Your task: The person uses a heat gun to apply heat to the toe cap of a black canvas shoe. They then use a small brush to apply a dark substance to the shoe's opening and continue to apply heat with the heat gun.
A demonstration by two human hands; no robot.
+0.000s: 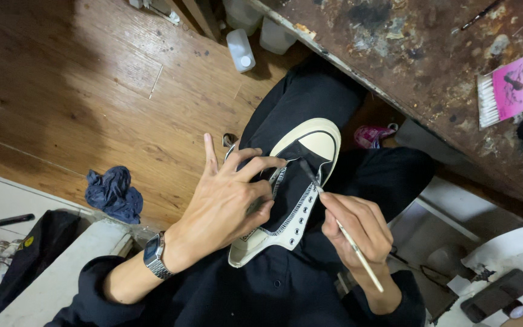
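- A black sneaker [298, 188] with a cream toe cap and sole is being steadied on the lap, toe pointing away towards the workbench.
- The left hand [228, 203] is being laid over the shoe's near side — fingers fanned out, the thumb and fingertips pressed against the upper; a metal wristwatch [154, 255] is being worn on that wrist.
- A thin paintbrush [340, 225] is being pinched in the right hand [358, 227], fingers closed tight around the pale handle, its dark tip being held at the shoe's tongue just behind the toe cap.
- A stained, paint-spattered workbench [419, 54] is being shown at upper right, with a pink packet of cotton swabs [513, 88] lying on it.
- Brown wooden flooring [80, 91] is being seen to the left — a crumpled blue rag [115, 194] is lying on it, and white plastic bottles [241, 49] are standing near the bench edge.
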